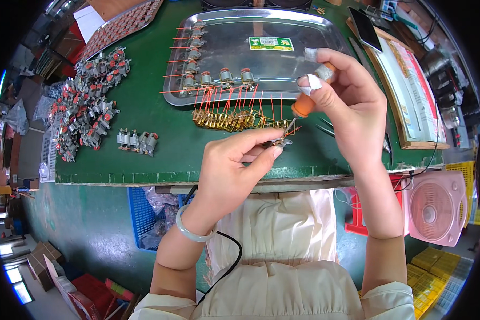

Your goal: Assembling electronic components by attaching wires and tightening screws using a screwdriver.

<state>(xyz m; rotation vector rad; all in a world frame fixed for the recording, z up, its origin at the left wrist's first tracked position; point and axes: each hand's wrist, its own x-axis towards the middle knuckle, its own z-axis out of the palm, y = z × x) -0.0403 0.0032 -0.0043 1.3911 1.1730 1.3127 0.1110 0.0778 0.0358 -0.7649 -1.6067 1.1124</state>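
Observation:
My left hand (239, 162) pinches a small metal part (284, 142) near the front edge of the green table; my fingers cover much of it. In my right hand (352, 101) is a screwdriver (303, 105) with an orange handle, tilted so its tip meets that part. White tape wraps the thumb and a fingertip of this hand. Just beyond my left hand lies a row of brass-coloured brackets (224, 120) with thin red wires. Small motors (226, 76) with red wires line the left and near sides of a metal tray (325, 26).
A heap of small motors (90, 101) covers the table's left side, with a few more motors (138, 142) beside it. Tweezers (326, 128) lie right of my hands. Farther right are a wooden board with papers (410, 90) and a phone (365, 28). A pink fan (434, 208) stands below.

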